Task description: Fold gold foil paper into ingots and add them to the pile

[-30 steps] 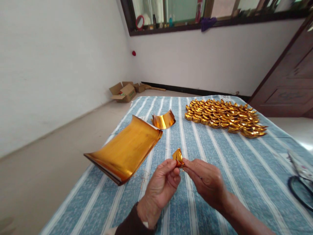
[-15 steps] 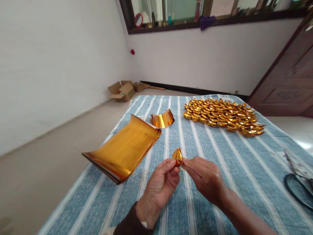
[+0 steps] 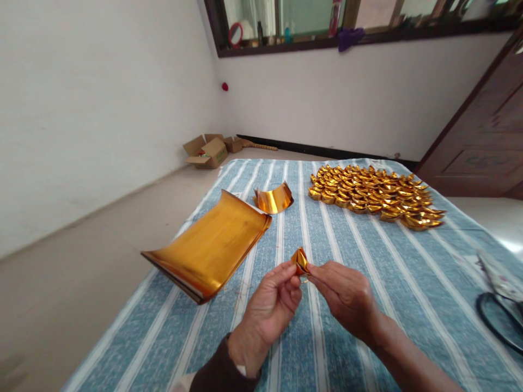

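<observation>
Both hands meet above the near middle of the bed (image 3: 368,256), which is covered by a blue and white striped cloth. The left hand (image 3: 269,310) and the right hand (image 3: 345,296) each pinch the small folded gold paper piece (image 3: 300,260) between thumb and fingertips, holding it clear of the cloth. The piece stands roughly upright, its pointed end aimed up and away from the person, its long axis running from the fingertips toward the far edge. A curled stack of gold sheets (image 3: 210,247) lies near the left edge, with one bent gold sheet (image 3: 273,198) just beyond it. A spread of finished gold ingots (image 3: 373,196) covers the far right part
</observation>
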Motion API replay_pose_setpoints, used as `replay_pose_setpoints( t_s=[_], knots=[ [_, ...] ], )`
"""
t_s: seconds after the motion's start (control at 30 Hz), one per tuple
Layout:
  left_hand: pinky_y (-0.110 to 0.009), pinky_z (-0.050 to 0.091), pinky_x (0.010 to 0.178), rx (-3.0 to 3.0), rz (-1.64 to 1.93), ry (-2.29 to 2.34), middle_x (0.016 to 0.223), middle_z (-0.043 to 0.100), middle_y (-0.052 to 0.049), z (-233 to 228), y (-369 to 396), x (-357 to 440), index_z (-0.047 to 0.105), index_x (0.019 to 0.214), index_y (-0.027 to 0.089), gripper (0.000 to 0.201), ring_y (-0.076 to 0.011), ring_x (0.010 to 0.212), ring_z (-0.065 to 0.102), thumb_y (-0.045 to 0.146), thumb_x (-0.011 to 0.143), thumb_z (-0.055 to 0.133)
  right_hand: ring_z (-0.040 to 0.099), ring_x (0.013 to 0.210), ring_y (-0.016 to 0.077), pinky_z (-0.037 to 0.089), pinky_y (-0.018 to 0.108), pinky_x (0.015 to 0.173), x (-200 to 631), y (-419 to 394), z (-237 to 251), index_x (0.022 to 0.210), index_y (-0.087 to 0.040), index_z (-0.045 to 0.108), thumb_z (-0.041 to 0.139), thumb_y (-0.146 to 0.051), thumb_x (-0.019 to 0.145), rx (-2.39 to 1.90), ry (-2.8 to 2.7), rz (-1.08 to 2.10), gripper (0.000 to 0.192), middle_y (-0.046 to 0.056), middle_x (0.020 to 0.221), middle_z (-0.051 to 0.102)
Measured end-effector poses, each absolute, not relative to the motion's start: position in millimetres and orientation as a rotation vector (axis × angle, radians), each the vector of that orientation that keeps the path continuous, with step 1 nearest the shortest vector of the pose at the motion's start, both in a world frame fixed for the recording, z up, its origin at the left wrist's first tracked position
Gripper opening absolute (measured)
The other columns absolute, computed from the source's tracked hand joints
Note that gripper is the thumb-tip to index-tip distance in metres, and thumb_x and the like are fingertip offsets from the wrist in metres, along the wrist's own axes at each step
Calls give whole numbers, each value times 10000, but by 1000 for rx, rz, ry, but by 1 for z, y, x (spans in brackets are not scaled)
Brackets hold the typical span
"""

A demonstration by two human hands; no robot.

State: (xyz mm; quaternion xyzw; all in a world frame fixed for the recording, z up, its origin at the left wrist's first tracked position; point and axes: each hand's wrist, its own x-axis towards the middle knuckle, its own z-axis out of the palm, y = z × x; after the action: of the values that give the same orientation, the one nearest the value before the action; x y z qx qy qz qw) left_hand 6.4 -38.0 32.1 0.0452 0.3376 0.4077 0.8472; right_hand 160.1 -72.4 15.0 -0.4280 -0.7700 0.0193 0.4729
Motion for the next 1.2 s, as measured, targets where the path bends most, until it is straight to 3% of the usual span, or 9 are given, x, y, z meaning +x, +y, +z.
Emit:
replay_pose_setpoints(
  t_s=[0.47,0.7,1.07,1.2],
  knots=[
    [-119,544,498,170,847,670,704,684,-19,30,-39,5,645,858,96,148,-61,503,649,-34,840,576,610,601,124,492,244,567,160,-73,22,870,-191,714,453,-178,969,-1043,-1823,164,279,33,705,686],
    [-141,549,492,118,864,665,687,690,-42,32,-40,6,657,843,77,211,-75,491,650,-56,873,495,615,603,126,484,249,563,160,-73,22,815,-182,710,477,-162,957,-1038,-1816,183,274,39,718,693],
    [-144,513,422,121,852,697,693,709,-38,33,-40,4,661,856,76,220,-78,440,636,-42,892,479,633,609,124,494,241,570,159,-72,22,985,-176,699,545,-143,925,-1019,-1752,203,169,14,732,711],
    [-162,504,394,95,848,732,685,719,-56,35,-39,5,664,857,71,237,-95,426,635,64,957,449,647,633,124,501,236,585,160,-72,18,1018,-176,692,568,-133,911,-1017,-1747,222,170,19,768,725]
  ],
)
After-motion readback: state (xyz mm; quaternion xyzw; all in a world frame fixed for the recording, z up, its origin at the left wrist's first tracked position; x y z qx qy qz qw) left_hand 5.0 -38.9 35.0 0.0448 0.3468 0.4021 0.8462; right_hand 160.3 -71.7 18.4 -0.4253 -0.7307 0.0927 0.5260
